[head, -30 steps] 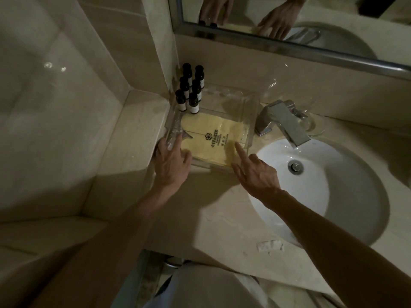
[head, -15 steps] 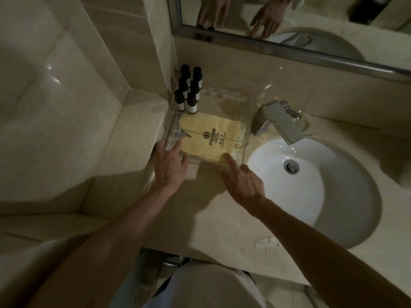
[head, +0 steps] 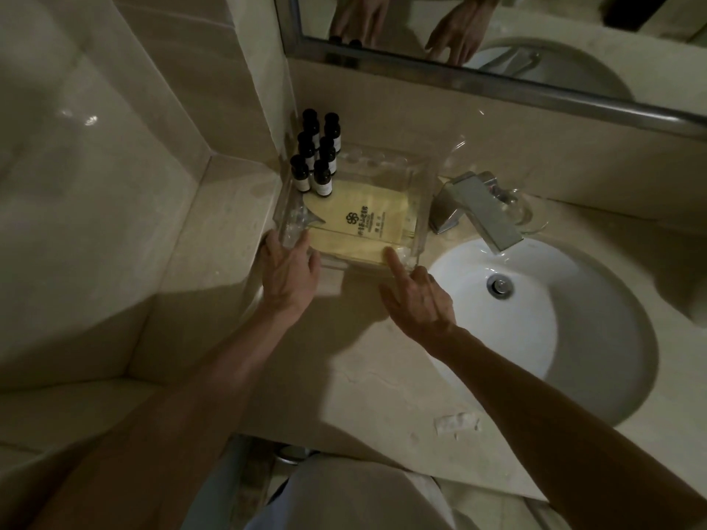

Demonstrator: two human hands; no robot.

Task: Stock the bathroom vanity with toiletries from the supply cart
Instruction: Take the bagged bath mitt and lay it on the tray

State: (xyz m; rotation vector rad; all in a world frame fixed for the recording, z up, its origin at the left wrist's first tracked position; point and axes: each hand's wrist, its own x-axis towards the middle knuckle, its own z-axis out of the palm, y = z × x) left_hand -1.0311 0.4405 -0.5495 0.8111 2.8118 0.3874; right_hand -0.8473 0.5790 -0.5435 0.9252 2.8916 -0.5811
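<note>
A clear plastic tray (head: 421,208) sits in the back left corner of the vanity top (head: 363,361). Several small dark bottles with white labels (head: 316,154) stand in its far left part. A flat yellow packet with a dark printed logo (head: 359,231) lies in its near part. My left hand (head: 290,273) rests with straight fingers against the tray's near left corner. My right hand (head: 417,296) points its index finger onto the tray's near right rim, the other fingers curled in and holding nothing.
A white round basin (head: 535,338) lies right of the tray, with a chrome faucet (head: 478,212) behind it. A mirror (head: 497,32) runs along the back wall. A marble ledge (head: 214,239) borders the tray's left. A small paper scrap (head: 457,422) lies near the counter's front edge.
Both hands have drawn back slightly toward the tray's near rim; the right index finger slid from the packet to the near right edge. The tray looks unmoved.
</note>
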